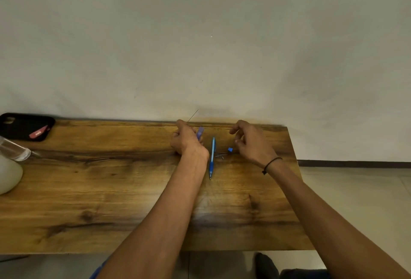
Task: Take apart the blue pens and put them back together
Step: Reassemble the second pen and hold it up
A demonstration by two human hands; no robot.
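A whole blue pen (212, 158) lies on the wooden table (111, 189), tip toward me, between my two hands. My left hand (186, 139) is closed around a purplish-blue pen barrel (200, 133); a thin dark refill (193, 115) sticks up out of the same fist toward the wall. My right hand (251, 143) hovers to the right with fingers curled apart and nothing in it. A small blue pen piece (230, 150) rests on the table just left of that hand, with a few tiny metal parts (220, 156) beside it.
A black phone case (24, 125) with a red item on it lies at the table's far left corner. A clear bottle (14, 149) and a white rounded object (9, 175) sit at the left edge. The table's right edge is close to my right wrist.
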